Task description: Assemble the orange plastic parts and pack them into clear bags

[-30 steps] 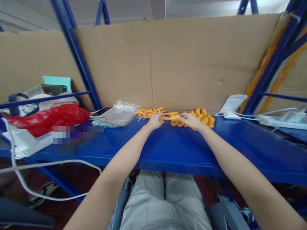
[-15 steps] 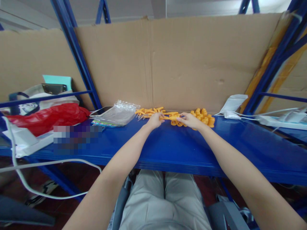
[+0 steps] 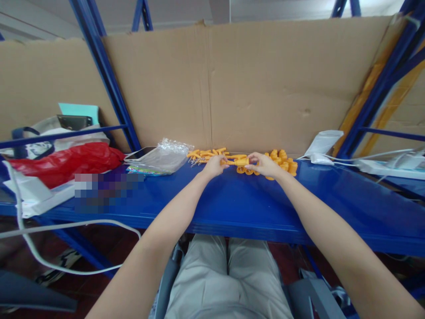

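Observation:
Near the back of the blue table, my left hand (image 3: 215, 165) pinches the thin end of an orange plastic piece (image 3: 241, 162). My right hand (image 3: 262, 165) closes its fingertips on the wider end of the same piece, just above the tabletop. Beyond my left hand lies a heap of thin orange parts (image 3: 203, 154) with small metal hooks or chains. Close to my right hand several orange cup-like parts (image 3: 283, 162) stand in a cluster. Round translucent orange ends (image 3: 241, 169) show below the held piece. My fingers partly hide the piece.
Clear plastic bags (image 3: 162, 158) lie left of the heap, beside a red bag (image 3: 73, 164). A cardboard sheet (image 3: 259, 84) closes off the back. White cables and a power strip (image 3: 392, 168) are at the right. Blue rack posts (image 3: 109, 79) rise on both sides.
My right fingers have shifted slightly left and changed their hold on the wider end of the orange piece. My left hand stays nearly in place.

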